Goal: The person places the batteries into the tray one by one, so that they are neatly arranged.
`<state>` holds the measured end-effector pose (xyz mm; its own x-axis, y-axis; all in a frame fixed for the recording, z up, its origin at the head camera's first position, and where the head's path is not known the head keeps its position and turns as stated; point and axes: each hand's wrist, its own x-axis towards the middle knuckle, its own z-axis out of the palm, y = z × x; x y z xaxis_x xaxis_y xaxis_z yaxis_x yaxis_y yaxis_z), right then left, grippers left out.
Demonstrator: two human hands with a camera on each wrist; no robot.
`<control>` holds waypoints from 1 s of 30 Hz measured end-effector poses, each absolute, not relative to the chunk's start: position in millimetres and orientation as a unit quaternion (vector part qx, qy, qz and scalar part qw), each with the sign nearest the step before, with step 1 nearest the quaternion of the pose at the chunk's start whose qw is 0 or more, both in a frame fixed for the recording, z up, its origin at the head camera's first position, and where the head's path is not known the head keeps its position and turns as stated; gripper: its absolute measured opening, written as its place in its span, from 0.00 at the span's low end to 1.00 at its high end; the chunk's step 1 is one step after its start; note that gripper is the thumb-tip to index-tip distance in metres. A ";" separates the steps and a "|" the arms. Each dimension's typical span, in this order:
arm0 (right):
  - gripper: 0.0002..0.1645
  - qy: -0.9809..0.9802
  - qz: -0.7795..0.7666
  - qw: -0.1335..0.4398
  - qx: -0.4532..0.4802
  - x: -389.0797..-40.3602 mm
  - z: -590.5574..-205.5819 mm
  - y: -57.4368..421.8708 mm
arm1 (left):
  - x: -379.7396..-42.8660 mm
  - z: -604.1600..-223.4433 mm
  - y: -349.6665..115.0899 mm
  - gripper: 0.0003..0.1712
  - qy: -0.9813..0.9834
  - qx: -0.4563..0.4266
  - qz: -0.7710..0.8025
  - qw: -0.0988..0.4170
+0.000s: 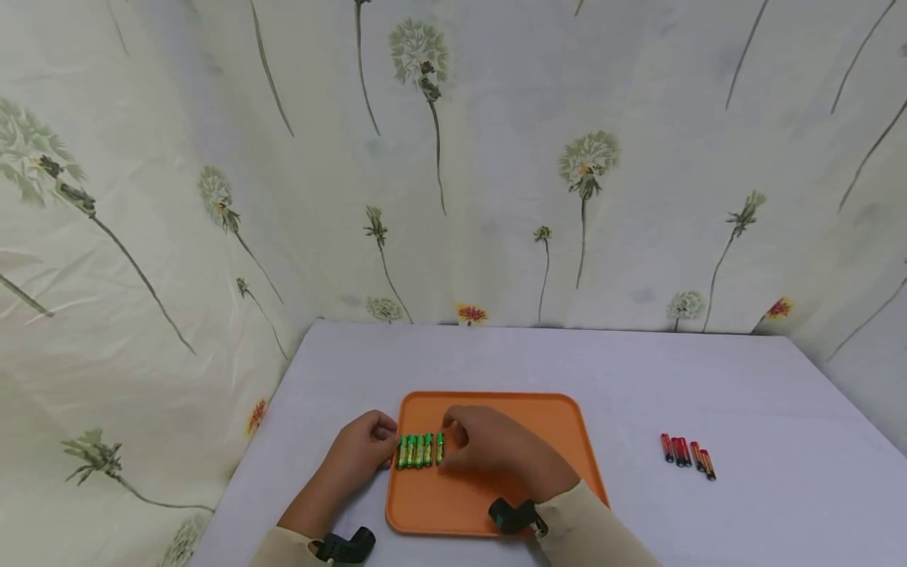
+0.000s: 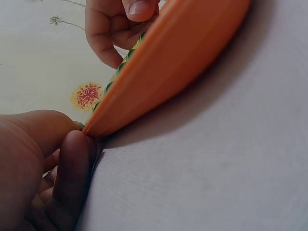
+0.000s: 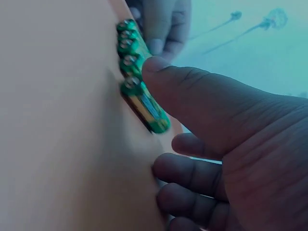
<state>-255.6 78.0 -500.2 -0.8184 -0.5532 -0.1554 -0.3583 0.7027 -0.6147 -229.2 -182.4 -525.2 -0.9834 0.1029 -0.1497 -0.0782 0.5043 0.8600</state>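
My left hand (image 1: 364, 449) is at the left edge of the orange tray (image 1: 496, 516), with thumb and forefinger pinching its rim in the left wrist view. A row of green batteries (image 1: 420, 450) lies side by side just inside that edge. A small gap sets the rightmost green battery (image 1: 440, 449) apart from the others. My right hand (image 1: 489, 441) arches over the tray, its thumb and fingers spread about this battery. In the right wrist view the thumb (image 3: 178, 86) is close beside the nearest green battery (image 3: 144, 106), and the other fingers are loosely bent.
Several red and black batteries (image 1: 682, 452) lie on the white table (image 1: 638, 378) to the right of the tray. Behind the table hangs a curtain (image 1: 496, 236) with a dandelion print. Dark wrist devices (image 1: 347, 545) are strapped on both forearms.
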 end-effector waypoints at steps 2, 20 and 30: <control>0.36 0.910 -0.289 0.168 -0.244 -256.5 -499.9 83.3 | -229.3 -525.8 -182.2 0.11 0.863 0.007 0.497 0.091; 0.33 0.915 -0.320 0.151 -0.196 -255.2 -484.8 141.9 | -229.3 -529.4 -183.3 0.10 0.866 0.005 0.492 0.085; 0.34 0.919 -0.327 0.141 -0.172 -251.2 -480.3 182.2 | -228.7 -527.8 -181.1 0.11 0.861 0.007 0.502 0.085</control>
